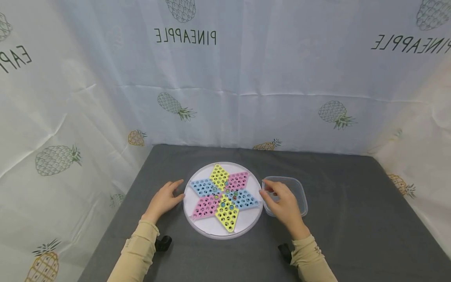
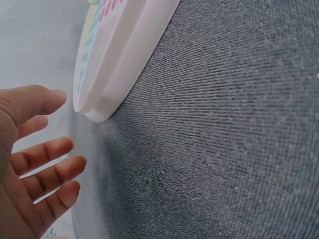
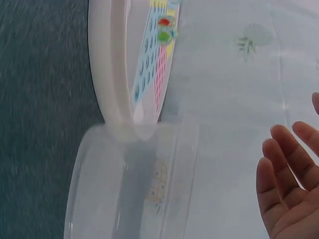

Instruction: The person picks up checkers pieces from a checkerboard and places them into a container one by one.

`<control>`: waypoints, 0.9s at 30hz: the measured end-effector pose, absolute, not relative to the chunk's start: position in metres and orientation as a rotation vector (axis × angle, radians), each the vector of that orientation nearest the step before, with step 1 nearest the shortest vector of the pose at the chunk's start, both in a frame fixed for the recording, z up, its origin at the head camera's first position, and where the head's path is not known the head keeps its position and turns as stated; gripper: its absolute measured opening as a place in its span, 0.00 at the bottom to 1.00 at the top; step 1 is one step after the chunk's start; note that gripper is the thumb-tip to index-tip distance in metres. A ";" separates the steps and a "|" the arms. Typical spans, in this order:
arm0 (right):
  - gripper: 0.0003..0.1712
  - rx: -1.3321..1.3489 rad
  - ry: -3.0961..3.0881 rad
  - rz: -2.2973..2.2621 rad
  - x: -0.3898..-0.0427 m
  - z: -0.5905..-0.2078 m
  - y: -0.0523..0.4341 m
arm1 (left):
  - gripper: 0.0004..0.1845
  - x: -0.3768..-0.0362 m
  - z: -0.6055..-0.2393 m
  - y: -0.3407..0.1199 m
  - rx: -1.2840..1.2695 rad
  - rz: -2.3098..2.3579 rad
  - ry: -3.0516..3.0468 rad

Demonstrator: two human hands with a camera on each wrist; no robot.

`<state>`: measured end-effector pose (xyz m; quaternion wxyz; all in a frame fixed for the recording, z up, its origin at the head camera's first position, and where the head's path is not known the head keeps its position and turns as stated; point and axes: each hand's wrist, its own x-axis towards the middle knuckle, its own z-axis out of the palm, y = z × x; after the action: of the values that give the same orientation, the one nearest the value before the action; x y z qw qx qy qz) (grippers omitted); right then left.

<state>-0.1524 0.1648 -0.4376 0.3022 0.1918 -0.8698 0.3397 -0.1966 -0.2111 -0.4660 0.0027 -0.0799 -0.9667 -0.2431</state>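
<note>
A round white Chinese checkers board (image 1: 246, 223) lies flat on the table, its star made of yellow, pink and blue points full of holes. Several glass marbles (image 1: 231, 207) sit around the star's middle. To the left of the board, my left hand (image 1: 165, 201) is beside the rim with fingers loosely bent; the left wrist view shows nothing in it. On the other side, my right hand (image 1: 284, 205) hovers over the near-left part of a clear plastic container (image 1: 301, 196). Its fingers are relaxed and hold nothing in the right wrist view.
Dark grey cloth covers the table (image 1: 352, 219). A white curtain (image 1: 282, 70) printed with pineapples hangs behind and along both sides. Black wrist-worn devices show below the left sleeve (image 1: 139, 246) and the right sleeve (image 1: 310, 254). The container stands close against the board's right rim.
</note>
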 end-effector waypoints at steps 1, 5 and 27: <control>0.20 0.510 -2.309 0.907 -0.152 -0.438 0.162 | 0.30 -0.197 -0.467 -0.211 -0.246 -0.767 -3.035; 0.19 0.518 -2.307 0.933 -0.151 -0.442 0.151 | 0.30 -0.197 -0.471 -0.210 -0.245 -0.780 -3.040; 0.15 0.550 -2.478 1.083 -0.148 -0.475 0.104 | 0.29 -0.200 -0.484 -0.206 -0.174 -0.864 -3.022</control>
<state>-0.1484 0.1042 -0.4751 0.1898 0.1958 -0.8815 0.3854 -0.2000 -0.2064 -0.4839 -0.0034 -0.0552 -0.9600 -0.2745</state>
